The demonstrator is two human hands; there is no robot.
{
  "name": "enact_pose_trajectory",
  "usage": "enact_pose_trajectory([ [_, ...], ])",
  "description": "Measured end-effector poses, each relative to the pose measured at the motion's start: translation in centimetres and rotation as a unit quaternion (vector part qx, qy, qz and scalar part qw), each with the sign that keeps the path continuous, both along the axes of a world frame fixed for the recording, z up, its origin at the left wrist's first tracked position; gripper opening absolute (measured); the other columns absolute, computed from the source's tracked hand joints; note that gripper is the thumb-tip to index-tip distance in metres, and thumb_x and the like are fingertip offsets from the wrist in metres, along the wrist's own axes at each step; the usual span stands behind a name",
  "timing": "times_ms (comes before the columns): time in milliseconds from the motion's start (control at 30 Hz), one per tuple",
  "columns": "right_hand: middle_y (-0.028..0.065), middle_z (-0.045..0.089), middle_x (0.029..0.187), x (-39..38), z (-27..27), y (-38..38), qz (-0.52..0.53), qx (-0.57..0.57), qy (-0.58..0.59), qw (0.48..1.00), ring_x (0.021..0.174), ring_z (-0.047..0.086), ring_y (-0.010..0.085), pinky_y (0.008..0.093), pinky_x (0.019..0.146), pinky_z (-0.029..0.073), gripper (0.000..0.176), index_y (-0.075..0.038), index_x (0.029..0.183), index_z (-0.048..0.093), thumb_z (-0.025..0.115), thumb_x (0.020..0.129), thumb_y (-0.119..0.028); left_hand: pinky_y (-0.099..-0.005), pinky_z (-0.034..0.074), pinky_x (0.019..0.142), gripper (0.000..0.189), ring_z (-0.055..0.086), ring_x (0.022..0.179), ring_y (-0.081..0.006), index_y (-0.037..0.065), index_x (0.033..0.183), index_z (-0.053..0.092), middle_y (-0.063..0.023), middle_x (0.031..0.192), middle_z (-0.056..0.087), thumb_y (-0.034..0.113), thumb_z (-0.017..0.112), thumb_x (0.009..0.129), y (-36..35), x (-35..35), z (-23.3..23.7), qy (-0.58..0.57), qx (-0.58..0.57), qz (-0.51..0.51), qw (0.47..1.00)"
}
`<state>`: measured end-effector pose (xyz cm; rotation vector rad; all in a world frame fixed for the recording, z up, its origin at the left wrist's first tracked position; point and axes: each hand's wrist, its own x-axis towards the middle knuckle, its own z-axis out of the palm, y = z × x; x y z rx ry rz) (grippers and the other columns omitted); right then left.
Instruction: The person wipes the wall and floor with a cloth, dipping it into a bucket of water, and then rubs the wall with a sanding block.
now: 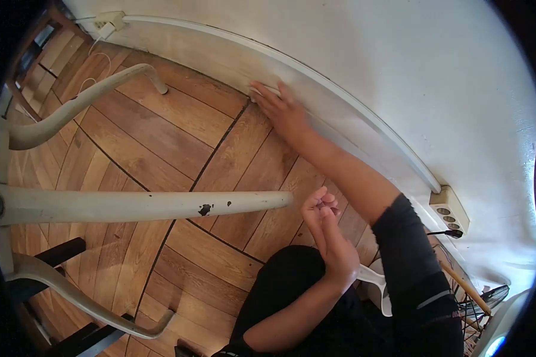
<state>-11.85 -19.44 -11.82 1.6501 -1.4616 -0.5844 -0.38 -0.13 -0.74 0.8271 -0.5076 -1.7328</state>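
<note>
And right in at the foot of the wall, with the right hand [280, 113] stretched out, fingers extended and thumb standing apart! Seemingly touching the lower wall [220, 62] at the fingertips, just where meeting the floor [178, 128], toward ten or eleven o'clock from the palm. Cannot tell whether gripping anything there; too small to make out. Over to five o'clock, near the right forearm, with the left hand [327, 223] turned up, fingers curled loosely toward the thumb, and impossible to tell whether holding something inside. Out at eight o'clock from the right hand, on to a chipped pale metal leg [143, 207], ending just short of the left hand. Round to six, a dark-clad knee [289, 279]; to five, beyond the left wrist, a white handled object [372, 276]. Farther off, a socket block [449, 211] at four, another socket [108, 24] at ten.
</note>
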Motion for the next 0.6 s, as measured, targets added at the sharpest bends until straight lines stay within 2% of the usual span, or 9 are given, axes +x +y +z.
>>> enact_pose_trajectory([
  [67, -0.0016, 0.022, 0.148, -1.4, -0.3, 3.5, 0.034, -0.01, -0.013, 0.999, 0.138, 0.012, 0.0117, 0.0455, 0.111, 0.006, 0.052, -0.023, 0.132, 0.044, 0.047, 0.081, -0.03, -0.0293, 0.032, 0.084, 0.03, 0.04, 0.094, -0.0123, 0.007, 0.118, 0.04, -0.0037, 0.103, 0.042, 0.024, 0.03, 0.096, 0.0, 0.1, 0.2, -0.019, 0.012, -0.009, 1.0],
  [200, -0.0073, 0.028, 0.145, -4.6, 0.2, 12.5, 0.004, 0.017, -0.046, 0.999, 0.136, 0.016, 0.008, 0.0468, 0.11, 0.006, 0.051, -0.024, 0.13, 0.046, 0.047, 0.08, -0.031, -0.0296, 0.032, 0.084, 0.031, 0.039, 0.094, -0.0125, 0.007, 0.118, 0.04, -0.0037, 0.103, 0.042, 0.025, 0.03, 0.096, 0.1, 0.3, 0.5, -0.024, 0.009, -0.022, 0.999],
  [267, -0.0104, 0.028, 0.145, -5.4, 1.5, 17.6, -0.045, 0.049, 0.028, 0.997, 0.136, 0.017, 0.0063, 0.0485, 0.11, 0.005, 0.053, -0.026, 0.131, 0.045, 0.049, 0.079, -0.029, -0.0296, 0.032, 0.084, 0.031, 0.039, 0.094, -0.0124, 0.007, 0.118, 0.04, -0.0034, 0.103, 0.041, 0.026, 0.031, 0.096, 0.3, 0.2, 0.5, -0.036, 0.003, -0.015, 0.999],
  [367, -0.0112, 0.028, 0.145, -7.3, 1.8, 23.7, -0.07, 0.063, 0.05, 0.994, 0.135, 0.018, 0.0055, 0.0494, 0.109, 0.004, 0.056, -0.028, 0.133, 0.042, 0.051, 0.078, -0.028, -0.0298, 0.031, 0.087, 0.031, 0.039, 0.096, -0.0141, 0.005, 0.12, 0.039, -0.0043, 0.103, 0.042, 0.025, 0.031, 0.097, 0.5, 0.3, 0.7, -0.028, 0.001, -0.018, 0.999],
  [467, -0.0123, 0.029, 0.144, -8.2, 1.8, 25.6, -0.091, 0.067, 0.032, 0.993, 0.135, 0.02, 0.0049, 0.049, 0.109, 0.004, 0.059, -0.03, 0.135, 0.04, 0.053, 0.077, -0.028, -0.03, 0.031, 0.088, 0.032, 0.039, 0.097, -0.0143, 0.005, 0.12, 0.039, -0.0045, 0.104, 0.042, 0.024, 0.03, 0.097, 0.7, 0.3, 0.9, -0.021, 0.009, -0.025, 0.999],
  [533, -0.0101, 0.025, 0.146, -8.2, 1.9, 24.8, -0.068, 0.028, -0.003, 0.997, 0.135, 0.019, 0.0056, 0.0454, 0.11, 0.004, 0.065, -0.03, 0.136, 0.037, 0.054, 0.074, -0.027, -0.03, 0.031, 0.088, 0.032, 0.039, 0.097, -0.0144, 0.005, 0.12, 0.039, -0.0046, 0.104, 0.041, 0.025, 0.03, 0.097, 0.6, 0.3, 1.1, -0.015, 0.012, -0.025, 1.0],
  [600, -0.0097, 0.026, 0.145, -8.2, 1.2, 23.5, -0.062, 0.02, -0.025, 0.998, 0.134, 0.02, 0.0058, 0.0457, 0.111, 0.004, 0.064, -0.029, 0.135, 0.038, 0.054, 0.074, -0.027, -0.0301, 0.031, 0.088, 0.032, 0.039, 0.097, -0.0145, 0.005, 0.12, 0.039, -0.0048, 0.104, 0.041, 0.025, 0.03, 0.097, 0.6, 0.1, 1.2, -0.01, 0.019, -0.029, 0.999],
])
